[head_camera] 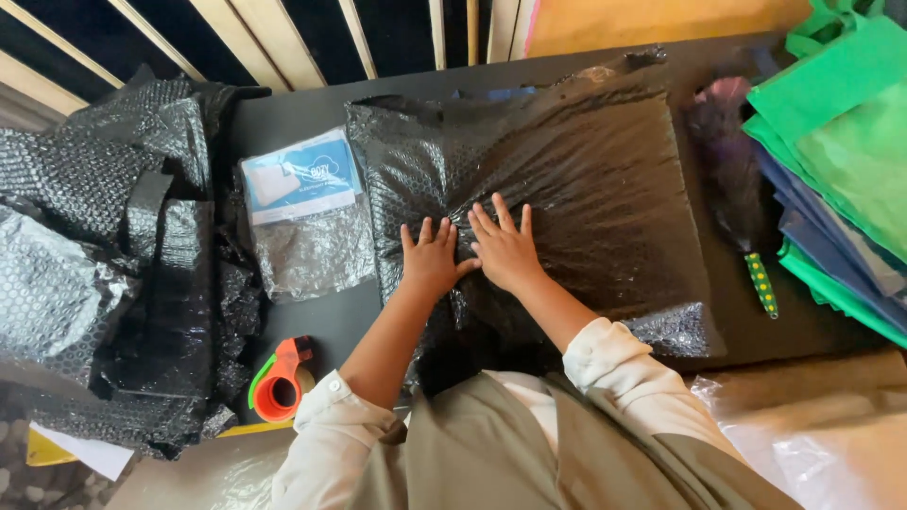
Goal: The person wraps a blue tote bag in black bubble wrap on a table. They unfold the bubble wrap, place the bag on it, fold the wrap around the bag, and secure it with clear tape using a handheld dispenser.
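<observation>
A large puffy package wrapped in black bubble wrap [605,170] lies on the dark table [293,118] in front of me. My left hand [431,257] and my right hand [503,247] press flat on its near middle, side by side, fingers spread and thumbs almost touching. Neither hand grips anything. The wrap dents and creases under my palms.
A clear bag with a blue-and-white card [304,212] lies left of the package. Further left is a heap of black bubble wrap [104,264]. An orange tape dispenser [282,382] sits near the front edge. A dark feather duster [737,189] and stacked green and blue bags [841,142] are on the right.
</observation>
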